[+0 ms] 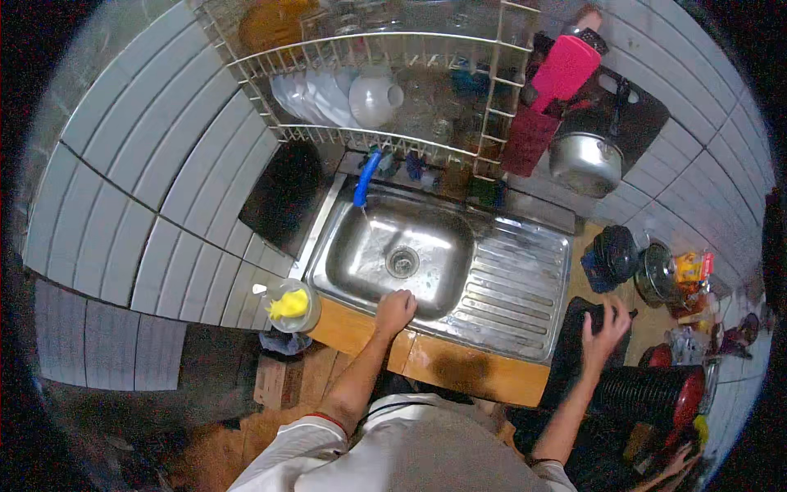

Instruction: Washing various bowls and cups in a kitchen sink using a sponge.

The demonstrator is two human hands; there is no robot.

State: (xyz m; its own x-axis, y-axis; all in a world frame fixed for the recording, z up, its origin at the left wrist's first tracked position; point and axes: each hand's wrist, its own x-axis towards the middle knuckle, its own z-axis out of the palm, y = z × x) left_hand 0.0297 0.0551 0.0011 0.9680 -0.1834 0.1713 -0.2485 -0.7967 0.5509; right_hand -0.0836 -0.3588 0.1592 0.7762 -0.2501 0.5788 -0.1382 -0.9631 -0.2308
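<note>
My left hand (396,309) rests at the front rim of the stainless steel sink (401,206), fingers curled in, with nothing visible in them. The sink's drain (403,262) lies just beyond it. A thin trickle of water runs from the blue faucet spout (367,178) into the basin. To the right, past the ribbed drainboard (513,289), my right hand (604,332) is over a dark flat item (565,350), fingers spread and holding nothing; whether it touches the item I cannot tell. Dark stacked bowls or pots (612,258) stand close beyond my right hand.
A wire dish rack (381,130) with white plates (313,95) hangs above the sink. A clear tub (307,320) holding a yellow cloth or sponge (289,305) sits at the left front corner. On the right wall hang a saucepan (585,163) and a pink cutting board (565,64).
</note>
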